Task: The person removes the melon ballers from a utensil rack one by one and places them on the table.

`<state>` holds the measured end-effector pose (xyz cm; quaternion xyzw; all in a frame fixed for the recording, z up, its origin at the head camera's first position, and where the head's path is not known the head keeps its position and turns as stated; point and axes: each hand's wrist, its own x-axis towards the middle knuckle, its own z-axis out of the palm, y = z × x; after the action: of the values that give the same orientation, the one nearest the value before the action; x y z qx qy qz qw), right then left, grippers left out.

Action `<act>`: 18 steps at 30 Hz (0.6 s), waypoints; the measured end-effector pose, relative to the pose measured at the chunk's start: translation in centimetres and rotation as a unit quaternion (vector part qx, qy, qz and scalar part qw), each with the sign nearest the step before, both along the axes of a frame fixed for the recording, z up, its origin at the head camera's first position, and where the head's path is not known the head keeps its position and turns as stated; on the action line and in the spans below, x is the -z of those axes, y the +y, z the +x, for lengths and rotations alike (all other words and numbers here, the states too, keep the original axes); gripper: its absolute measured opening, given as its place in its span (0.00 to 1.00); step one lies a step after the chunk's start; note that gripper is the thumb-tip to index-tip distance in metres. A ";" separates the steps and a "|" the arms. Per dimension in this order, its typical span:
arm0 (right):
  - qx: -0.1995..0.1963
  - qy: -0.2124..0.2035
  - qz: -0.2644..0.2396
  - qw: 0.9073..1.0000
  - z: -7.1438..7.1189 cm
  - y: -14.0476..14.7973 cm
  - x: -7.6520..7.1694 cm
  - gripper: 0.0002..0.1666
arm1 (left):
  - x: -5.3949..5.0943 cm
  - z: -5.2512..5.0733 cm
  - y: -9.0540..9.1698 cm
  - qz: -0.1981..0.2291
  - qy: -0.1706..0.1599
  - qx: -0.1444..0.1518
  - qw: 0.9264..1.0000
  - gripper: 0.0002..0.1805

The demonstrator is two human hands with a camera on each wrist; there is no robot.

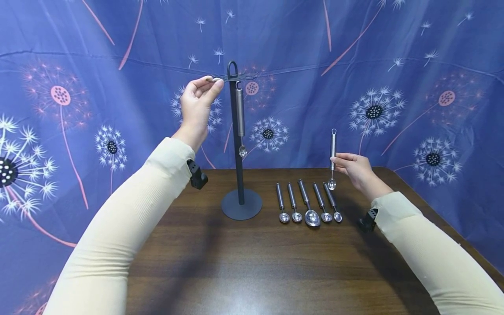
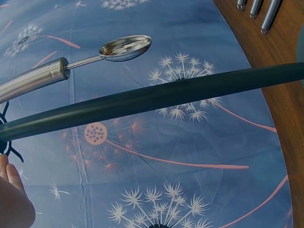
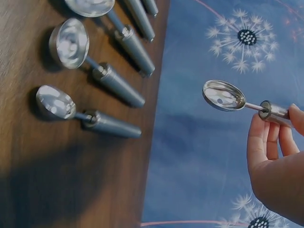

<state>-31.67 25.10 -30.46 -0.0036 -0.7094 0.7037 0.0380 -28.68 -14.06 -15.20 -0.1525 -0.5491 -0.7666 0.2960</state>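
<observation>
A dark metal hanging stand (image 1: 239, 170) with a round base stands on the table. At its top, my left hand (image 1: 197, 105) pinches the end of one of the stand's small hooks (image 1: 226, 79); the fingertips partly hide it. One steel measuring spoon (image 1: 241, 113) hangs from another hook, bowl downward, also seen beside the pole in the left wrist view. My right hand (image 1: 356, 171) grips a second measuring spoon (image 1: 333, 144) by its handle, loop up and bowl down, held above the table. That same spoon's oval bowl (image 3: 224, 95) shows clearly in the right wrist view.
Several measuring spoons (image 1: 312, 217) lie in a row on the brown wooden table (image 1: 252, 267), right of the stand's base (image 1: 242, 212), handles pointing away. A blue curtain with dandelion patterns (image 1: 291, 105) hangs behind the table.
</observation>
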 end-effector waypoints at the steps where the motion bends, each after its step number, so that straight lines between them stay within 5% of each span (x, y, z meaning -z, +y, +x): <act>1: 0.001 -0.003 0.006 1.000 0.0 0.2 0.2 0.14 | 0.0 0.0 0.0 0.000 0.000 0.000 1.000 0.14; 10: -0.002 -0.039 0.066 0.997 -0.2 1.6 1.5 0.03 | 0.0 0.0 0.1 0.001 0.002 0.000 1.000 0.13; 18: 0.003 -0.059 0.134 0.989 -0.5 2.4 2.7 0.14 | 0.0 0.1 0.0 0.002 0.003 0.002 1.000 0.13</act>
<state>-32.19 27.54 -33.16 -0.0422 -0.7982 0.6009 -0.0016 -28.60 -14.01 -15.15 -0.1550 -0.5465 -0.7679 0.2962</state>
